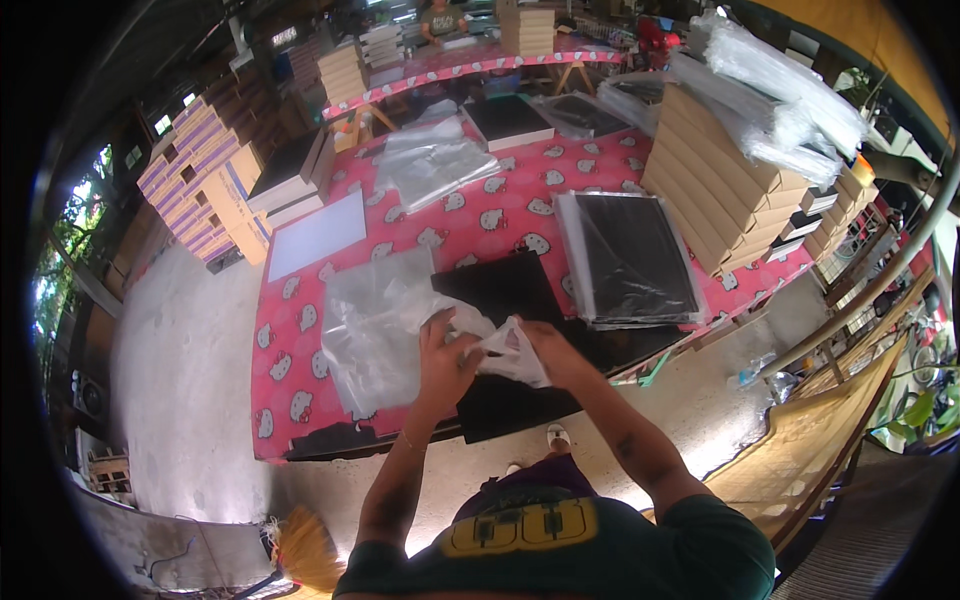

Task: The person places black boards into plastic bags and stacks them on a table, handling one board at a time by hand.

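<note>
We find bare cloth (480,215) mid-table, hemmed by the bagged stack (628,258), box tower (720,190) and white sheet (318,234).

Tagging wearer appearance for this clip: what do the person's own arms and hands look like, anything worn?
Both forearms are bare, with no gloves. The left hand has a thin bracelet at the wrist. The right hand shows nothing worn; a dark mark, possibly a tattoo, sits on the right forearm. Short dark green sleeves of a T-shirt with a yellow print cover the upper arms.
</note>
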Available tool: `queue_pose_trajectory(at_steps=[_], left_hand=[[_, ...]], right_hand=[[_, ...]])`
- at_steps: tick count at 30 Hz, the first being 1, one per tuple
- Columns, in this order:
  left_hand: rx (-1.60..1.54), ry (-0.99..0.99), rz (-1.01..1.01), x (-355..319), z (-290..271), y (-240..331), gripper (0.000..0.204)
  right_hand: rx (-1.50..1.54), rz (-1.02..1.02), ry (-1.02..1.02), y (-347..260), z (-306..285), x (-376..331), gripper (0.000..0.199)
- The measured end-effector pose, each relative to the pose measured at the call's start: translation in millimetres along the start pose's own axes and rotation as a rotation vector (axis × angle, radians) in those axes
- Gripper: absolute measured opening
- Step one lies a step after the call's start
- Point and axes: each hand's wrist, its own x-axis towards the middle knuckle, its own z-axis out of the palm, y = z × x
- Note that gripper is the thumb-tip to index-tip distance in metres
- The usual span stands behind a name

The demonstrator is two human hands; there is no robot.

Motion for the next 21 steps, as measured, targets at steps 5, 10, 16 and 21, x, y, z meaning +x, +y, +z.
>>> queue_pose_trajectory(at_steps=[5, 10, 16, 21], left_hand=[[-0.023, 0.007, -0.04, -1.3, 1.8, -27.8, 0.009], [-0.177, -0.047, -0.141, 8.4, 10.0, -28.9, 0.013], [-0.023, -0.024, -0.168, 5.3, 3.5, -48.0, 0.015], [0.149, 0.189, -0.196, 17.2, 8.9, -9.4, 0.032]], right_hand=[[0.226, -0.265, -0.023, -34.4, -29.9, -13.4, 0.051], [-0.033, -0.378, 0.043, -43.8, -60.3, -20.8, 0.053], [0.25, -0.089, 0.131, -15.4, -37.3, -27.9, 0.037], [-0.106, -0.205, 0.184, 15.1, -69.5, -20.8, 0.018]])
